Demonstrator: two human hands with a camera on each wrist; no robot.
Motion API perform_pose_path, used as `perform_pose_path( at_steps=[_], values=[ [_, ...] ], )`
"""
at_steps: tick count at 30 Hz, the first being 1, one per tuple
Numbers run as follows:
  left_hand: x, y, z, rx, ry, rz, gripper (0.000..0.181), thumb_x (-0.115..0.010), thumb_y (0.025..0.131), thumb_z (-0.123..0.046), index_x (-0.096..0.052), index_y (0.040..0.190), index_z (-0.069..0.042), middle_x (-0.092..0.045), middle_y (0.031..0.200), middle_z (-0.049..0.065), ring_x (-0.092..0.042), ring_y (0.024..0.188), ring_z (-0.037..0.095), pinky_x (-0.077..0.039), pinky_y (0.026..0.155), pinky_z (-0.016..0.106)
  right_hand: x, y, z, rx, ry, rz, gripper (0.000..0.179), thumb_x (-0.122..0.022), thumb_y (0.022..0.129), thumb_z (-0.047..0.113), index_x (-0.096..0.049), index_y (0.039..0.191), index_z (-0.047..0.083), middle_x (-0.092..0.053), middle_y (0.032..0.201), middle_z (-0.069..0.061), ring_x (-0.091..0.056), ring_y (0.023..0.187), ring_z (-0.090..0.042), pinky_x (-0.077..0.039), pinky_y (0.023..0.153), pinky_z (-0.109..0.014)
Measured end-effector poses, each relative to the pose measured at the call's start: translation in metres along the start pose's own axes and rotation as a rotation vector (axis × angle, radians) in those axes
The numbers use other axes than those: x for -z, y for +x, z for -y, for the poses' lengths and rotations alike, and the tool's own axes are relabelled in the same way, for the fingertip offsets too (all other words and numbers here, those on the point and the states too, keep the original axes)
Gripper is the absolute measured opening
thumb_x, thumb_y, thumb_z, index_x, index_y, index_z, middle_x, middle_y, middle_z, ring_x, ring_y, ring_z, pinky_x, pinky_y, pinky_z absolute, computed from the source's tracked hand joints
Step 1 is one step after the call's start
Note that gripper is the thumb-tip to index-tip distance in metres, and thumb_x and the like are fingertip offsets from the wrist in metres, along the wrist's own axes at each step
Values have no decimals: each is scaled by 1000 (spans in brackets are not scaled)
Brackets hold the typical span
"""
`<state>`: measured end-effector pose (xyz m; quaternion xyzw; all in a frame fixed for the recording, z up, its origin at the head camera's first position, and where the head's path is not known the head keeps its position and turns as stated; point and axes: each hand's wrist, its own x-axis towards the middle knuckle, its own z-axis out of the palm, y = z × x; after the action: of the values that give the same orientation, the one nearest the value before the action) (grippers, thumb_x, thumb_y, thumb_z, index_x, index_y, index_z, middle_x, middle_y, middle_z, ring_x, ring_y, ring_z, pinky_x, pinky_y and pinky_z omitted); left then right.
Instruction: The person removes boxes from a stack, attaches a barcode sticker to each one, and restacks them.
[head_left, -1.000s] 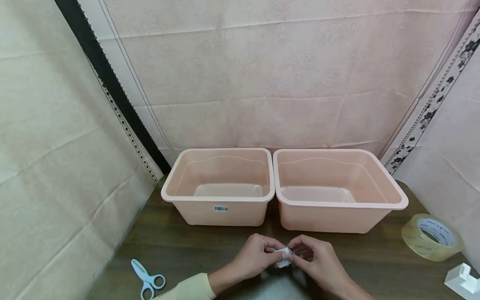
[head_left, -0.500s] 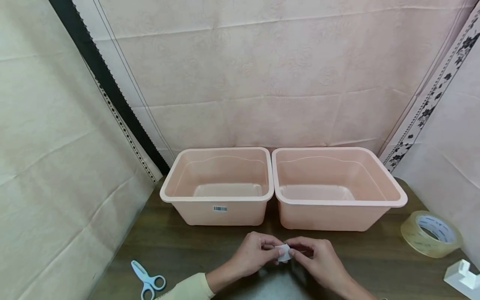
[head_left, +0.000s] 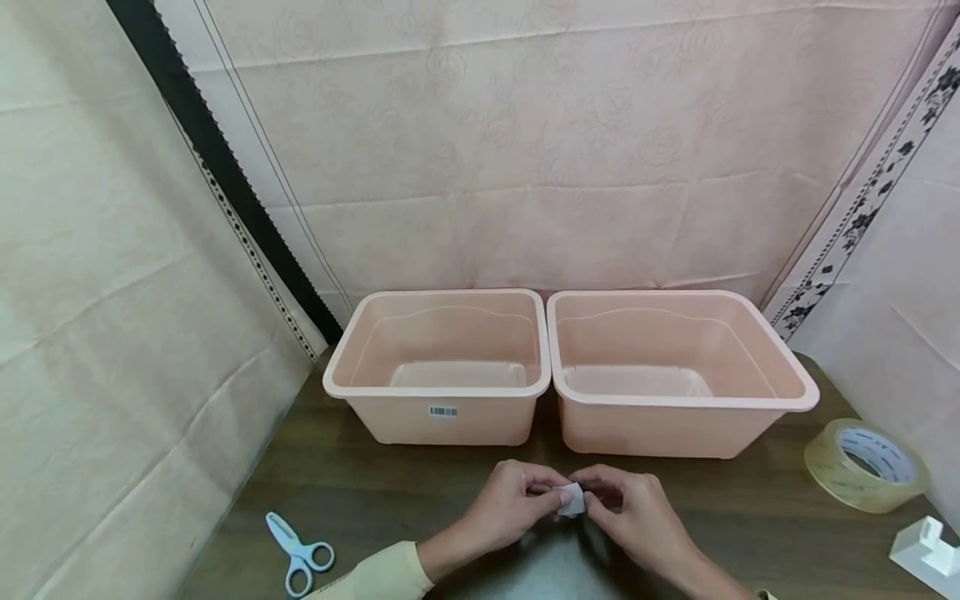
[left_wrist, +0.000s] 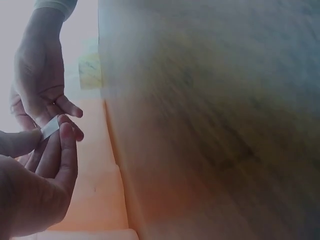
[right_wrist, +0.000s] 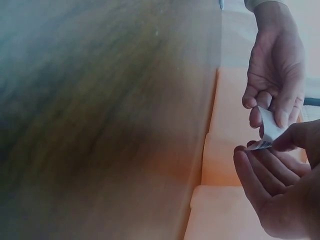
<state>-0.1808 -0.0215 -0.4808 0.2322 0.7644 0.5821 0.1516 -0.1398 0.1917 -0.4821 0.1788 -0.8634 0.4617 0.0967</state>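
In the head view my left hand (head_left: 517,504) pinches a small white label (head_left: 572,500) between thumb and fingers, low in front of two pink tubs. My right hand (head_left: 630,508) meets it from the other side, thumb and fingertips at the label's right edge. The right wrist view shows dark printed stripes on one end of the label (right_wrist: 271,125), under my right thumb (right_wrist: 290,139); my left hand (right_wrist: 277,70) holds the other end. From the left wrist, the label (left_wrist: 50,128) lies between my left thumb and fingers, with my right hand (left_wrist: 40,75) behind it.
The left tub (head_left: 450,421) bears a barcode sticker (head_left: 442,412); the right tub (head_left: 660,429) stands close beside it. Blue scissors (head_left: 297,554) lie front left. A clear tape roll (head_left: 866,467) and a white plastic piece (head_left: 926,557) sit at right. Cloth (head_left: 585,150) hangs behind.
Between my fingers the white label has turned, showing a plainer, flatter white face now than a second ago. Both hands stay at nearly the same spot; the tubs have not moved.
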Motion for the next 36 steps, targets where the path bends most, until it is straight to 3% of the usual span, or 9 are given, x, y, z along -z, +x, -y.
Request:
perform_pose_path(
  at_steps=[5,8,11,16,23,29,36],
  values=[
    [-2,2,2,-6,-46,-46,6,-77,97,-15,-81,97,-10,-82,87,3,-72,69,7,-62,65,27,0,-2,1,-59,123,10,19,-80,95,13,-77,113,18,-82,103,1,-76,93,-2,-63,79,-24],
    [-3,2,3,8,-58,-59,5,-78,96,-15,-79,96,-10,-81,85,3,-72,69,8,-62,65,27,-2,-3,2,-32,143,-21,23,-82,93,12,-77,114,17,-82,104,1,-77,93,-4,-64,78,-24],
    [-3,1,2,13,-52,-67,6,-78,96,-16,-78,95,-10,-80,84,3,-73,69,9,-60,63,24,-3,-2,5,-20,124,-63,28,-84,90,10,-75,114,20,-82,102,4,-77,91,-6,-64,75,-26],
    [-3,1,1,-9,-30,-75,8,-78,97,-20,-78,95,-12,-79,83,2,-74,71,10,-57,62,19,-3,-1,6,-69,79,-101,32,-87,86,9,-75,113,21,-79,98,8,-74,87,-4,-63,73,-27],
    [-4,1,2,-5,-6,-78,7,-78,97,-18,-77,95,-11,-80,82,1,-73,70,6,-57,60,19,-6,-2,5,-33,7,-107,25,-86,88,8,-76,109,19,-80,95,10,-75,86,-1,-63,70,-25],
    [-5,1,4,13,16,-71,6,-78,97,-17,-77,95,-11,-80,82,-1,-71,70,3,-57,60,20,-7,-1,2,-103,-9,-124,25,-83,89,4,-77,106,22,-80,94,10,-74,85,0,-63,71,-24],
    [-7,1,5,-17,41,-86,8,-79,96,-19,-78,93,-12,-80,81,-1,-70,66,3,-56,57,20,-7,-2,1,-112,37,-118,16,-87,89,19,-78,101,24,-80,90,10,-74,82,0,-63,71,-25]
  ],
)
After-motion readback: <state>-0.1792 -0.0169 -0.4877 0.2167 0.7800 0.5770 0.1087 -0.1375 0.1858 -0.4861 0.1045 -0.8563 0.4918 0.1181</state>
